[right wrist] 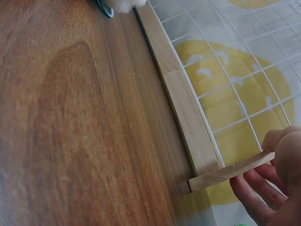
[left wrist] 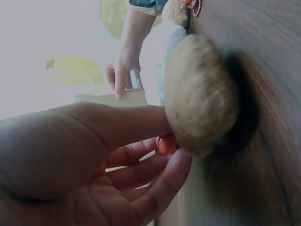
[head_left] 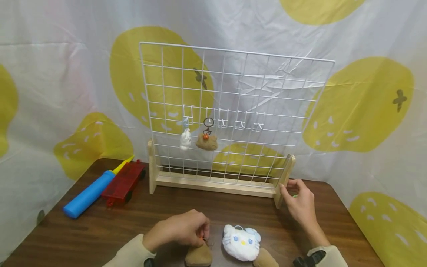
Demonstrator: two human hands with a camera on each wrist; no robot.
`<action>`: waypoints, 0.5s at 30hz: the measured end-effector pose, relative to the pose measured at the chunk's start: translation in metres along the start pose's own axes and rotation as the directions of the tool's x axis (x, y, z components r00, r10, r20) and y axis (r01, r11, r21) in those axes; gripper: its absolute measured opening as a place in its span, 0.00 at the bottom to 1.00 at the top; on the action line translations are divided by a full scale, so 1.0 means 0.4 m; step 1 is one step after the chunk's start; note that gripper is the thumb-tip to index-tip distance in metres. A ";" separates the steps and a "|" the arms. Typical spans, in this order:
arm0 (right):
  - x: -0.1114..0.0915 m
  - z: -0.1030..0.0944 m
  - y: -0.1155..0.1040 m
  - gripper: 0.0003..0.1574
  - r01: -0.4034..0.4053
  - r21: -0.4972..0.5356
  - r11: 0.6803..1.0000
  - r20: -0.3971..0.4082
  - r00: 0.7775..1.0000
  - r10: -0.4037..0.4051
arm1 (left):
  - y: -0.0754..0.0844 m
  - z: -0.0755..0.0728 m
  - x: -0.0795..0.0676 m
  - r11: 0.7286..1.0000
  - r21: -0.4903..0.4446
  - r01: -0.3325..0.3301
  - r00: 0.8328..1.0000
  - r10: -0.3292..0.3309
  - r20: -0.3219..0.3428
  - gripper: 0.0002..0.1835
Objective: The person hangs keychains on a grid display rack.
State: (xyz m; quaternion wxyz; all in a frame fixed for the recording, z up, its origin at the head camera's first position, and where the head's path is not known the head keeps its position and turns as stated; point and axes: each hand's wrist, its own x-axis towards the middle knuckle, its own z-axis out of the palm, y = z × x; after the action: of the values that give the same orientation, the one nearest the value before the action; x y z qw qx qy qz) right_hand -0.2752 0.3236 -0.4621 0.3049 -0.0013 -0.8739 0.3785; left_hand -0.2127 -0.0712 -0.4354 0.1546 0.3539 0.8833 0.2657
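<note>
My left hand (head_left: 185, 228) pinches a brown plush keychain (head_left: 199, 256) near its orange bell (left wrist: 166, 144), close over the table. My right hand (head_left: 301, 203) grips the right wooden side post (right wrist: 230, 172) of a white wire grid rack (head_left: 233, 91), thumb on one face and fingers on the other. Between my hands lies a white cat-face plush keychain (head_left: 241, 243), partly overlapping another brown plush (head_left: 265, 258). From white hooks on the grid hang a small white plush keychain (head_left: 185, 140) and a brown plush keychain (head_left: 207, 143) with a dark ring.
Bare white hooks (head_left: 240, 124) line the grid to the right of the hanging keychains. A blue tube with a yellow tip (head_left: 89, 193) and a red toy cart (head_left: 122, 182) lie at the table's left. Behind the rack hangs a cloth with yellow shapes (head_left: 363, 104).
</note>
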 end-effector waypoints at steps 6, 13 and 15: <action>-0.001 -0.001 -0.002 0.13 0.004 0.013 1.000 -0.001 1.000 -0.004 | -0.014 -0.017 0.003 0.992 -0.116 -0.048 0.999 0.045 -0.031 0.14; -0.001 -0.002 -0.002 0.13 0.001 0.012 1.000 -0.001 1.000 -0.001 | -0.030 -0.047 0.010 0.980 -0.182 -0.075 0.989 0.051 -0.135 0.11; -0.001 -0.002 0.000 0.13 -0.001 0.012 1.000 -0.001 1.000 0.001 | -0.030 -0.059 0.013 0.978 -0.187 -0.093 0.981 0.058 -0.185 0.09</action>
State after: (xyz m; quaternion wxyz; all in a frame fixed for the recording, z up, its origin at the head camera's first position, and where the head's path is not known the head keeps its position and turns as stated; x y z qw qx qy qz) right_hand -0.2742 0.3241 -0.4617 0.3051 -0.0002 -0.8714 0.3841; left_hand -0.2339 -0.0832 -0.4238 0.0986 0.3456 0.8492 0.3870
